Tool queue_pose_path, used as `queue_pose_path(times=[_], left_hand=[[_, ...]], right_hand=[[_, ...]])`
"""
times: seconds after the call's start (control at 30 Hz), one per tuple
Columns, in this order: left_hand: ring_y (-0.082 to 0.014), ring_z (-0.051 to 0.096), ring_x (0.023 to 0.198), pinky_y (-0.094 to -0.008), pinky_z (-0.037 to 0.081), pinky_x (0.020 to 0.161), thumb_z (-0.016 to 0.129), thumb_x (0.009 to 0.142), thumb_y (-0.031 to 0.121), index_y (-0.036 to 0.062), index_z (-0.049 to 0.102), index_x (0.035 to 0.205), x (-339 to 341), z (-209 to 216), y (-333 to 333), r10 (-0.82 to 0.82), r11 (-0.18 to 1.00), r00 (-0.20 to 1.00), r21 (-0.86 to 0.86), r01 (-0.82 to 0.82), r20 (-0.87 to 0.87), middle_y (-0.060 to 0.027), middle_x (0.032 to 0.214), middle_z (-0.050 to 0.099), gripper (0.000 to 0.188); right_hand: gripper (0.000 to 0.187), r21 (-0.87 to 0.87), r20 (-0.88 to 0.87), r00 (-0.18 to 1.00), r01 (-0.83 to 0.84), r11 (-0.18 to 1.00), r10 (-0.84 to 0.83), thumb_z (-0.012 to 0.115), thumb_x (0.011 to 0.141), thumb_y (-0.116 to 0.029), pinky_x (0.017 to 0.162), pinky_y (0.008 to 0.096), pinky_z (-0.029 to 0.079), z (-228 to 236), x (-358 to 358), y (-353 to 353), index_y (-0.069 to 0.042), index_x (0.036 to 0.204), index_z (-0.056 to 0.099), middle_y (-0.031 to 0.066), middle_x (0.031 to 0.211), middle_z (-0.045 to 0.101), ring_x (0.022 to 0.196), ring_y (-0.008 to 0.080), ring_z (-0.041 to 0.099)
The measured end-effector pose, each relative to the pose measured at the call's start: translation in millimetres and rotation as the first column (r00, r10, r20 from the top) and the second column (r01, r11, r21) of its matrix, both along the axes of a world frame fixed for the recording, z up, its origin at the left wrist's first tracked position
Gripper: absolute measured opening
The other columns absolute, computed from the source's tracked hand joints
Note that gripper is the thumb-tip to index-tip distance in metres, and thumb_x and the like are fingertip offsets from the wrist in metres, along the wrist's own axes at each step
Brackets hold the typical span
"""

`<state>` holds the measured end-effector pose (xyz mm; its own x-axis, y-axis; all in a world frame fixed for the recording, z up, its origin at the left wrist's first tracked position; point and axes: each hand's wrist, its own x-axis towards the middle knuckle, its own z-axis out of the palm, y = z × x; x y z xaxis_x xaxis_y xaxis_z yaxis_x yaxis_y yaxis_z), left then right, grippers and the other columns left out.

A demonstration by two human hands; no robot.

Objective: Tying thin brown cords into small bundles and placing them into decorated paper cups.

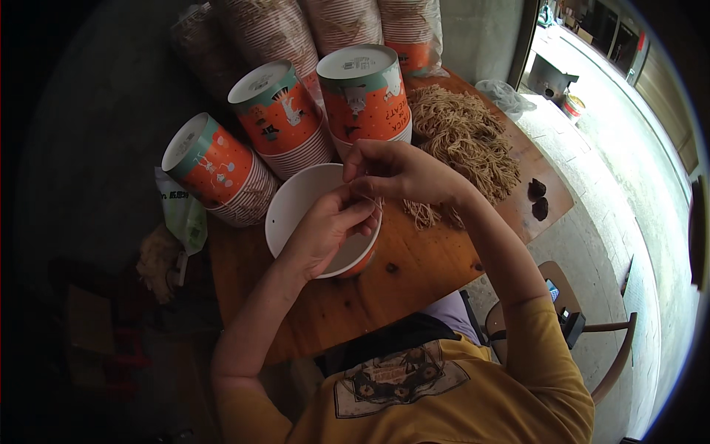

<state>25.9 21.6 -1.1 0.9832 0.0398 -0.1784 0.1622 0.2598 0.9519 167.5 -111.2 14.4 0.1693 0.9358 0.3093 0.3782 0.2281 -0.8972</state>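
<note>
A paper bucket (287, 205), white inside and orange outside, stands mouth up near the middle of the wooden table. A small dark hole shows in the left part of its wall. My left hand (334, 224) is over the bucket's mouth, thumb and fingers pinched together. Just above it, my right hand (392, 176) also pinches, its fingertips meeting the left ones. Whatever lies between the fingers is too small to make out. To the right of my hands is a heap of tan cords (462, 137), some loose ends trailing beside the bucket.
Three stacks of upturned buckets, the left stack (211, 166), middle stack (281, 111) and right stack (364, 96), stand behind. Bagged stacks (270, 33) are farther back. Sunglasses (539, 200) lie by the table's right edge. A chair (617, 355) stands to the right.
</note>
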Motion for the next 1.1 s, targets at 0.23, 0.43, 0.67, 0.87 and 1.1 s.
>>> queue_pose_path(times=[0.23, 0.43, 0.67, 0.87, 1.1], left_hand=[[-0.0072, 0.054, 0.08, -0.0213, 0.043, 0.07, 0.057, 0.092, 0.008, 0.0032, 0.059, 0.103, 5.2, 4.4, -3.4, 0.03, 0.993, 0.999, 0.11, -0.031, 0.019, -0.0011, 0.089, 0.059, 0.012], [-0.005, 0.051, 0.075, -0.0192, 0.041, 0.068, 0.058, 0.093, 0.012, 0.0022, 0.06, 0.101, 6.9, 0.9, -1.8, 0.014, 0.993, 1.0, 0.12, -0.011, -0.02, 0.0006, 0.088, 0.058, 0.013], [-0.0031, 0.049, 0.073, -0.0171, 0.039, 0.066, 0.057, 0.094, 0.015, 0.004, 0.061, 0.102, 8.9, -1.0, 1.4, 0.009, 0.998, 1.0, 0.059, -0.007, -0.029, 0.0028, 0.085, 0.057, 0.014], [-0.003, 0.049, 0.072, -0.0172, 0.039, 0.066, 0.056, 0.095, 0.016, 0.0051, 0.06, 0.103, 10.7, 1.8, -0.4, 0.02, 0.998, 0.999, 0.06, -0.018, -0.031, 0.0033, 0.085, 0.057, 0.014], [-0.0041, 0.05, 0.074, -0.0181, 0.039, 0.067, 0.055, 0.095, 0.014, 0.0059, 0.059, 0.103, 10.2, 0.4, 1.0, 0.049, 0.999, 0.998, 0.02, -0.048, -0.039, 0.0029, 0.088, 0.058, 0.012]], right_hand=[[0.014, -0.077, -0.072, 0.997, -0.011, 0.997, 0.005, 0.061, 0.091, -0.01, 0.075, 0.023, 0.049, 6.9, 0.1, 0.9, -0.002, 0.102, 0.057, 0.0003, 0.09, 0.061, 0.084, 0.0075, 0.058], [0.009, -0.025, 0.032, 0.979, 0.2, 0.979, -0.199, 0.06, 0.089, -0.006, 0.072, 0.0249, 0.049, -11.8, 7.9, 1.6, -0.002, 0.098, 0.059, 0.0016, 0.087, 0.062, 0.08, 0.0084, 0.058], [0.01, 0.399, 0.335, 0.747, 0.44, 0.804, -0.575, 0.063, 0.086, -0.007, 0.071, 0.0304, 0.049, -34.5, -7.4, -24.2, -0.002, 0.094, 0.061, 0.009, 0.088, 0.06, 0.079, 0.0201, 0.06], [0.015, 0.419, 0.364, 0.686, 0.484, 0.768, -0.631, 0.069, 0.082, -0.011, 0.067, 0.0356, 0.049, -42.2, -29.5, -36.1, -0.006, 0.092, 0.06, 0.0086, 0.082, 0.058, 0.078, 0.0266, 0.06], [0.013, 0.229, 0.104, 0.796, 0.565, 0.793, -0.597, 0.067, 0.087, -0.01, 0.059, 0.0234, 0.044, -49.4, -51.5, -30.4, -0.002, 0.09, 0.057, 0.0041, 0.08, 0.058, 0.071, 0.0083, 0.054]])
